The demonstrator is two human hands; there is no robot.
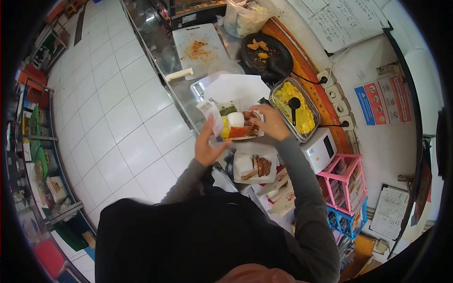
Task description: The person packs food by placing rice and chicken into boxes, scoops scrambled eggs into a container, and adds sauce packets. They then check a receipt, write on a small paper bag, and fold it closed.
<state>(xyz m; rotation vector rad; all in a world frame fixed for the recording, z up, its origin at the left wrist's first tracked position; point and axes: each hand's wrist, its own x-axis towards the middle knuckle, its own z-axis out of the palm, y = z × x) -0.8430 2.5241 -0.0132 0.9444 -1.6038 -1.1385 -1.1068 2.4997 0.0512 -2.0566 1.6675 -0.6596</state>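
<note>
Nearest the camera, a second food box (255,169) sits open on the counter, with white rice and brown meat slices inside. Just beyond it, the left hand (206,144) is raised with its fingers closed around a small packet (211,115), gripping it by the lower end beside the open meal box (239,123). The right hand (270,123) rests on the far side of that box, fingers curled down onto the brown meat in it; whether they are actually pinching a piece is hard to tell at this size. The meal box holds white rice, something orange and red, a green portion at the back, and its white lid stands up behind.

To the right lies a metal tray (279,90) of yellow food with a black ladle (293,107) resting in it, and a white appliance (321,150) sits near the right elbow. Farther along the counter are a black pan (278,63) with a few fried pieces, a white cutting board (200,51) dusted with orange crumbs, and a clear plastic tub (245,18) at the far end.
</note>
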